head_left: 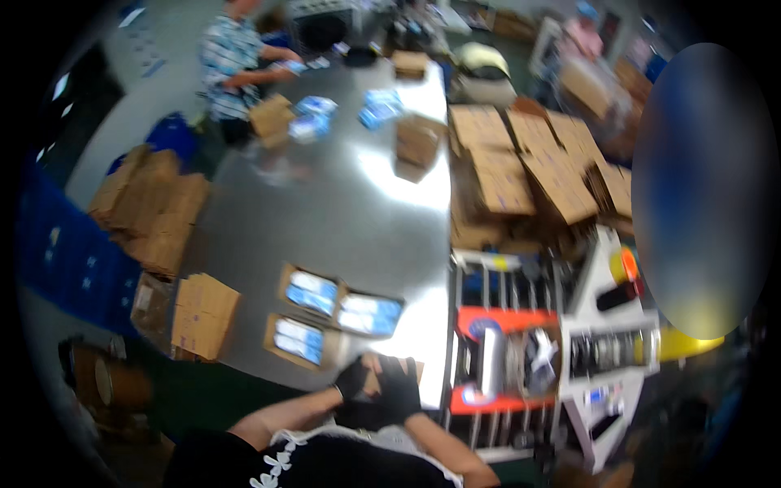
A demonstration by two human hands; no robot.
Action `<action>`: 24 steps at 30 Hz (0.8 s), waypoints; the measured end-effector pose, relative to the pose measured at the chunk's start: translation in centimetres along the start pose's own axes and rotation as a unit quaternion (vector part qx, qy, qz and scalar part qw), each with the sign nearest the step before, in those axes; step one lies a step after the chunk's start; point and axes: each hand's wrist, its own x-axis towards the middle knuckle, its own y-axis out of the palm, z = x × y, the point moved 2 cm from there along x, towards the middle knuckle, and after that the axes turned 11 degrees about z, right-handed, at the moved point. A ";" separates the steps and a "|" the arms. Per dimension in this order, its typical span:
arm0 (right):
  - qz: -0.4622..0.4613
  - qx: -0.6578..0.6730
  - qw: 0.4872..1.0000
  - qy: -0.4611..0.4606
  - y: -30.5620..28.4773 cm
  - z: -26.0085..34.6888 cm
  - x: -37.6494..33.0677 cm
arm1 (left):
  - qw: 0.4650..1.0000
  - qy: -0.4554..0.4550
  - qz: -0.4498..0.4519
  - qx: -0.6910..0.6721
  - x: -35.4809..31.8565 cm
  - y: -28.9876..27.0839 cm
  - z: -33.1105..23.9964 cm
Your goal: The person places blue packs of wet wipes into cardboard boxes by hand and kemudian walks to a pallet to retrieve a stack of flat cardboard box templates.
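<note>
Both of my hands, in dark gloves with bare fingertips, are close together at the near edge of the metal table. A small brown cardboard box shows partly beside them, mostly covered. My left hand is closed at its left side, and my right hand lies bent over it; blur hides the finger detail. Just beyond my left hand stand three open cartons of blue-and-white packs: a rear carton, a right carton and a near carton.
A roller machine with red plates adjoins the steel table at right. Flat cardboard stacks stand at left; closed cartons fill the far right. A person works at the far left beside blue packs.
</note>
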 end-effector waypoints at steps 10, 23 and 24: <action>-0.064 -0.061 0.995 0.036 -0.9 -12.9 -4.8 | 0.964 -0.088 0.102 -0.230 12.4 7.9 -4.1; -0.203 0.244 0.894 0.316 -4.8 -2.2 9.7 | 0.929 -0.195 -0.311 0.050 2.7 -8.1 -5.3; -0.240 0.300 0.863 0.330 -2.8 -4.2 11.0 | 0.928 -0.191 -0.312 0.072 3.6 -8.6 -6.4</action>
